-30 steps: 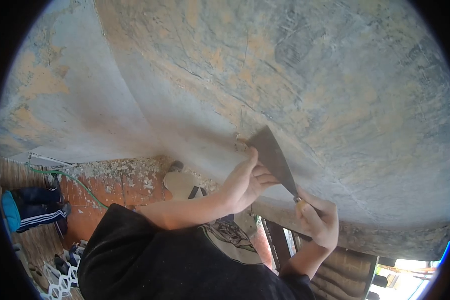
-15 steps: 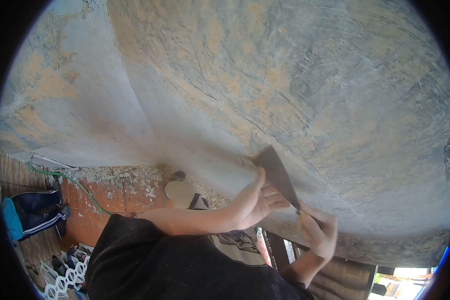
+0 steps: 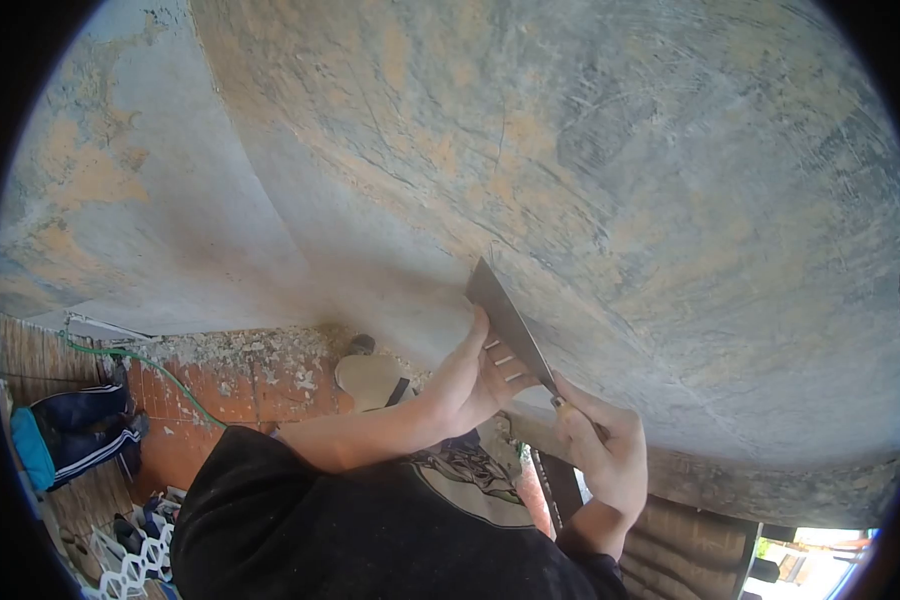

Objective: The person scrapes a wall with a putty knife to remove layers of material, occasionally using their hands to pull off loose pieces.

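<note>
My right hand (image 3: 605, 455) is closed around the handle of a putty knife (image 3: 515, 325), whose broad metal blade points up and to the left. The blade's tip is right at the grey, patchy wall (image 3: 610, 200), beside a ridge running across it. Just below the blade, my left hand (image 3: 475, 380) is open, palm up, with its thumb raised and fingers stretched out under the blade's lower edge. The fingertips overlap the blade in this view.
Paint flakes lie along the foot of the wall on the orange tiled floor (image 3: 200, 390). A green hose (image 3: 175, 380) crosses that floor. At the far left are dark trousers with white stripes (image 3: 80, 430), above a white lattice rack (image 3: 135, 565).
Both hands and the putty knife have shifted left and slightly upward along the wall. The blade has turned and now appears narrower.
</note>
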The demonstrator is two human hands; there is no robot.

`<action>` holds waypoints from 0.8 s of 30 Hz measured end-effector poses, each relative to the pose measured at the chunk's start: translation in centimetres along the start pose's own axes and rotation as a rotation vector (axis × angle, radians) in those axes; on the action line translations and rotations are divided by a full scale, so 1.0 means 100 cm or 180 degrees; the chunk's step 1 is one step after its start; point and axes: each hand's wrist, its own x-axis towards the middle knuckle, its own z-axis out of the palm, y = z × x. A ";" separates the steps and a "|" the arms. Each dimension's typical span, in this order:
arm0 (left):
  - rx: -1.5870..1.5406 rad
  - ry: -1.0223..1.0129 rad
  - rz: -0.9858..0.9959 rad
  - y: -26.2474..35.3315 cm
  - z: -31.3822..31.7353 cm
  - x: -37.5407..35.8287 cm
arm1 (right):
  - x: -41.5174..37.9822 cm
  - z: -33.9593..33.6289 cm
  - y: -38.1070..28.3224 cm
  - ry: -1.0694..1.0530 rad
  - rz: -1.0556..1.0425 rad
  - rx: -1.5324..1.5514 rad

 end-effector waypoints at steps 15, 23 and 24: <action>-0.0055 -0.0508 -0.0108 -0.016 0.002 0.010 | -0.004 -0.011 0.023 0.0217 -0.0541 0.0105; 0.0013 -0.0802 -0.0369 -0.006 -0.007 0.008 | -0.015 -0.024 0.016 0.0173 -0.0253 0.0474; -0.0001 -0.0804 -0.0367 -0.009 -0.004 0.008 | -0.018 -0.027 0.027 0.0170 -0.0247 0.0461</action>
